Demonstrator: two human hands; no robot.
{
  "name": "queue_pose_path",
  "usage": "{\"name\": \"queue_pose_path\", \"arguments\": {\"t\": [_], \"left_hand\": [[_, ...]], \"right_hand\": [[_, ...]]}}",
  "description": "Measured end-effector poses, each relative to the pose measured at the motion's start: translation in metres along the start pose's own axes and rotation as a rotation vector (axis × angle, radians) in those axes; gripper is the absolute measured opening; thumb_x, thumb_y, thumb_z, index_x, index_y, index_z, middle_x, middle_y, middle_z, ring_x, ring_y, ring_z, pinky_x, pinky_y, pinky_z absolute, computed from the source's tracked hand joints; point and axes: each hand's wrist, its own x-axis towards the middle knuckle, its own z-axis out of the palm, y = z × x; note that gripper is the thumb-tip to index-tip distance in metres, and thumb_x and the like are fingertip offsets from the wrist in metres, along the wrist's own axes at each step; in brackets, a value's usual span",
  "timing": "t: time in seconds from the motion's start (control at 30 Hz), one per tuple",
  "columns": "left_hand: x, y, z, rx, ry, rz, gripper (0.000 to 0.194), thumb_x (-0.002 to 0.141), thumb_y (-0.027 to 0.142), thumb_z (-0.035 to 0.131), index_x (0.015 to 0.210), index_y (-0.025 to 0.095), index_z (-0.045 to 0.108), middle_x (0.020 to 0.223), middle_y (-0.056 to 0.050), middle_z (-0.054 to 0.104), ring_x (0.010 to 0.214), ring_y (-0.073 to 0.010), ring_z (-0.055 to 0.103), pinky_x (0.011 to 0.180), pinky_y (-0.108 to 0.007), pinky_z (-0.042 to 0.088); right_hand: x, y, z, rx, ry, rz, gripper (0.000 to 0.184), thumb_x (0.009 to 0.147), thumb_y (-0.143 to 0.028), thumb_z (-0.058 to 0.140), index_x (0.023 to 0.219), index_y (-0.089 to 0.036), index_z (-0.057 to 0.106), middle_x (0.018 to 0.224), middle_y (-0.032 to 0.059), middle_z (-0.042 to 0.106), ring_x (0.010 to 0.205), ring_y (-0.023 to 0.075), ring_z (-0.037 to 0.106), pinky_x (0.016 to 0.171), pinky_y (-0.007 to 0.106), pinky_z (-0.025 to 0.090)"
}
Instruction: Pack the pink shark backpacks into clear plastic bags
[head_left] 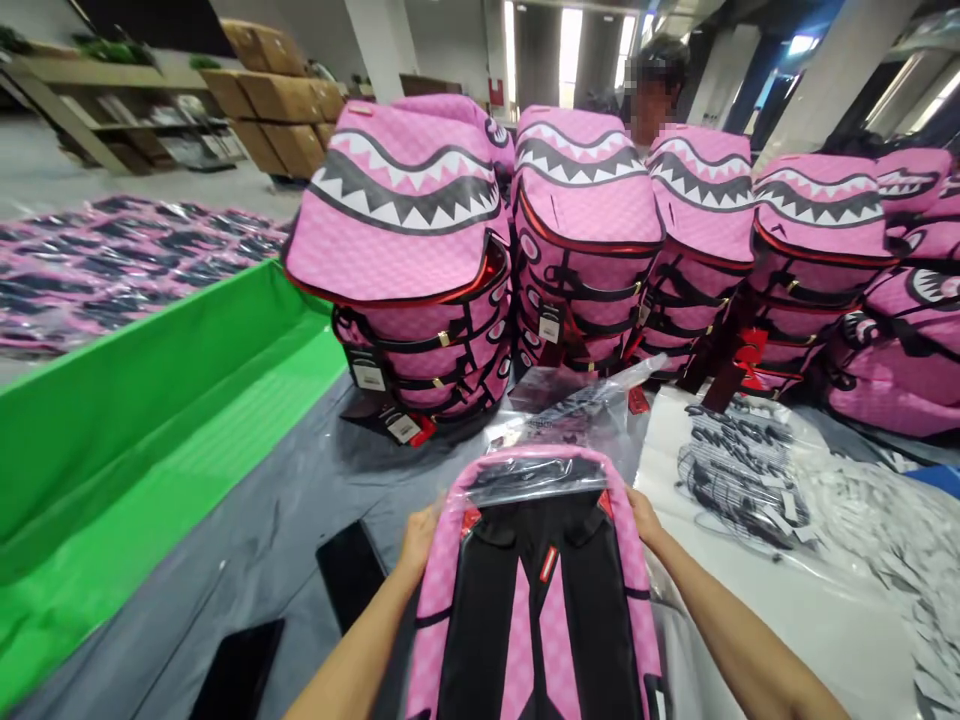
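past the green-lined bin [150, 440] on your far left, your left hand [418, 545] is clasped on one side of the pink backpack [519, 640] held straps-up before you, its top in a clear plastic bag [536, 478], your right hand [646, 518] is clasped on the other side, and beyond stand stacked pink shark-mouth backpacks [397, 215] and what seem to be bundled black cords with tags [739, 475].

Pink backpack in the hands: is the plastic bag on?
Partly: the plastic bag covers only the top of the pink backpack; the black straps below are bare.

I can't read any text from here: the red label [549, 563] on the held backpack [517, 640] and the white tags [369, 372] are too small.
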Motion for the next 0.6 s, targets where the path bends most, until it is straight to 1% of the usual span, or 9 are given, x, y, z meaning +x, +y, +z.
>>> {"name": "queue_pose_path", "arguments": {"t": [0.1, 0.17, 0.23, 0.3, 0.33, 0.4, 0.47, 0.53, 0.6], "left_hand": [[-0.040, -0.012, -0.018, -0.007, -0.019, 0.017, 0.055, 0.068, 0.075, 0.056, 0.059, 0.022, 0.067, 0.066, -0.007, 0.072, 0.080, -0.0331, 0.069, 0.076, -0.043, 0.060], [-0.075, -0.025, -0.024, -0.038, -0.040, 0.011, 0.059, 0.062, 0.081, 0.057, 0.059, 0.023, 0.069, 0.073, -0.008, 0.075, 0.089, -0.0370, 0.070, 0.085, -0.048, 0.059], [-0.103, -0.030, -0.025, -0.086, -0.037, -0.019, 0.063, 0.055, 0.085, 0.058, 0.058, 0.023, 0.068, 0.078, -0.009, 0.076, 0.097, -0.0399, 0.069, 0.094, -0.052, 0.056], [-0.119, -0.020, -0.027, -0.144, -0.005, -0.083, 0.065, 0.053, 0.086, 0.059, 0.056, 0.022, 0.066, 0.075, -0.010, 0.075, 0.094, -0.0385, 0.069, 0.094, -0.052, 0.055], [-0.124, -0.010, -0.029, -0.182, 0.012, -0.128, 0.066, 0.053, 0.086, 0.059, 0.056, 0.020, 0.064, 0.071, -0.009, 0.073, 0.088, -0.0361, 0.068, 0.089, -0.050, 0.056], [-0.130, 0.011, -0.040, -0.255, 0.027, -0.196, 0.065, 0.057, 0.083, 0.058, 0.058, 0.018, 0.062, 0.064, -0.007, 0.068, 0.076, -0.0295, 0.066, 0.078, -0.043, 0.058], [-0.141, 0.021, -0.055, -0.221, 0.009, -0.169, 0.062, 0.062, 0.079, 0.053, 0.064, 0.018, 0.065, 0.064, -0.006, 0.067, 0.069, -0.0249, 0.064, 0.072, -0.038, 0.057], [-0.166, 0.011, -0.073, -0.101, -0.003, -0.097, 0.056, 0.061, 0.072, 0.053, 0.069, 0.020, 0.071, 0.070, -0.008, 0.072, 0.068, -0.0254, 0.065, 0.074, -0.038, 0.056], [-0.208, -0.019, -0.088, 0.026, -0.024, -0.058, 0.047, 0.057, 0.064, 0.056, 0.070, 0.023, 0.074, 0.079, -0.010, 0.076, 0.074, -0.0297, 0.069, 0.080, -0.042, 0.057]], "right_hand": [[-0.040, 0.003, -0.009, -0.024, 0.037, -0.056, 0.057, 0.090, -0.055, 0.041, 0.121, -0.020, 0.072, 0.128, 0.0100, 0.069, 0.119, 0.0360, 0.065, 0.106, 0.051, 0.049], [-0.075, 0.010, -0.005, -0.068, 0.032, -0.081, 0.053, 0.090, -0.052, 0.042, 0.124, -0.023, 0.071, 0.130, 0.0088, 0.068, 0.120, 0.0348, 0.064, 0.107, 0.052, 0.048], [-0.102, 0.013, 0.003, -0.116, -0.003, -0.133, 0.050, 0.090, -0.049, 0.046, 0.125, -0.025, 0.071, 0.130, 0.0078, 0.068, 0.120, 0.0342, 0.064, 0.112, 0.054, 0.043], [-0.114, 0.006, 0.008, -0.152, -0.007, -0.162, 0.047, 0.091, -0.048, 0.044, 0.123, -0.026, 0.072, 0.126, 0.0071, 0.070, 0.121, 0.0341, 0.064, 0.117, 0.056, 0.036], [-0.115, -0.001, 0.007, -0.158, 0.000, -0.149, 0.048, 0.093, -0.047, 0.041, 0.123, -0.026, 0.071, 0.124, 0.0070, 0.071, 0.120, 0.0339, 0.064, 0.117, 0.057, 0.036], [-0.115, -0.015, 0.000, -0.147, 0.017, -0.100, 0.052, 0.095, -0.043, 0.034, 0.129, -0.024, 0.068, 0.124, 0.0076, 0.071, 0.121, 0.0326, 0.064, 0.113, 0.054, 0.043], [-0.123, -0.021, -0.011, -0.151, 0.032, -0.106, 0.056, 0.096, -0.039, 0.030, 0.138, -0.020, 0.062, 0.135, 0.0087, 0.065, 0.127, 0.0305, 0.060, 0.113, 0.051, 0.045], [-0.152, -0.014, -0.020, -0.210, 0.026, -0.174, 0.057, 0.095, -0.034, 0.031, 0.143, -0.019, 0.058, 0.142, 0.0082, 0.058, 0.131, 0.0288, 0.058, 0.116, 0.053, 0.040], [-0.202, 0.004, -0.023, -0.300, -0.007, -0.261, 0.056, 0.094, -0.029, 0.033, 0.144, -0.022, 0.057, 0.143, 0.0066, 0.058, 0.131, 0.0283, 0.058, 0.118, 0.057, 0.036]]}}
